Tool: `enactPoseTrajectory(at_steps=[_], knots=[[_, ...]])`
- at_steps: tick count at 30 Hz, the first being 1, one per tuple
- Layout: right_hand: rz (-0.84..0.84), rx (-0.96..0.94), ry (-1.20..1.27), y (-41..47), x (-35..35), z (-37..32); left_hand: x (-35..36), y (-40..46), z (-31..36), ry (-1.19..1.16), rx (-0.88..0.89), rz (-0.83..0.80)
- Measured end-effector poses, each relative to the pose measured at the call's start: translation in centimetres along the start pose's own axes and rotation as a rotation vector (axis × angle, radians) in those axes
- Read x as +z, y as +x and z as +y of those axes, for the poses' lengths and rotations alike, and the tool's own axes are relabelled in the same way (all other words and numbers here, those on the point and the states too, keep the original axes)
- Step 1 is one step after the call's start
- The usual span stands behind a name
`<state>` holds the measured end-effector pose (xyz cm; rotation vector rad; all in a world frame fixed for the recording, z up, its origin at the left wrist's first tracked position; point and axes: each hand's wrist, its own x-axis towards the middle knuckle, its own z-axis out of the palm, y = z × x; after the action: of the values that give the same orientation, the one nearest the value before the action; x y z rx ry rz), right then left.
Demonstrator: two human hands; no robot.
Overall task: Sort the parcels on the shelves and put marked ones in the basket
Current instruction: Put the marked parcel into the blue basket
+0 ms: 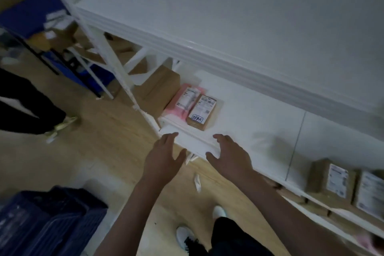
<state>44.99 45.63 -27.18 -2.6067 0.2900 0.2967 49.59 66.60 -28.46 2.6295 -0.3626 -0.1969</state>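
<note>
Two bare hands are reaching toward the near edge of the white middle shelf (259, 114) in the head view, and neither is holding anything. Left hand (164, 157) is hovering over the near left corner of that shelf, fingers straight and held close together, thumb spread out to the right. Right hand (229, 155) is hovering just to the right of it, fingers slightly bent and pointing left, thumb spread toward the left hand; whether either hand is touching the shelf edge cannot be told.

Just beyond the hands, two parcels are lying side by side at the left end of the middle shelf. Pink parcel (180, 101) is lying flat on the left, carrying a white label. Brown box (201, 113) is touching its right side, carrying a white label and a small sticker with dark handwritten characters at its near end.

Above them, the white upper shelf (249, 16) is filling the far part of the view. At the right edge, two more brown labelled boxes (336, 181) are sitting on the same level, blurred. Plain cardboard boxes (158, 87) are standing to the left, behind the white upright.

Dark blue basket (47, 220) is sitting on the wooden floor (104, 141) at the near left, well apart from the parcels. Another person's dark trouser leg and light shoe (62, 125) are showing at the left edge. At the bottom, the wearer's white shoes (185, 235) are standing on the floor
</note>
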Motion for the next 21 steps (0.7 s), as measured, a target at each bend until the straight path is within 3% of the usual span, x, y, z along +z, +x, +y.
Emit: enactPoseTrajectory(at_steps=[11, 18, 21], knots=[[-0.027, 0.177, -0.014, 10.0, 0.4, -1.1, -0.4, 12.4, -3.5, 0.045, 0.154, -0.208], [-0.141, 0.418, 0.101, 13.1, 3.9, -1.2, -0.8, 19.0, -6.5, 0.080, 0.252, -0.336], [-0.112, 0.498, 0.166, 13.9, 4.8, -1.7, -0.2, 21.9, -7.2, 0.055, 0.317, -0.425]])
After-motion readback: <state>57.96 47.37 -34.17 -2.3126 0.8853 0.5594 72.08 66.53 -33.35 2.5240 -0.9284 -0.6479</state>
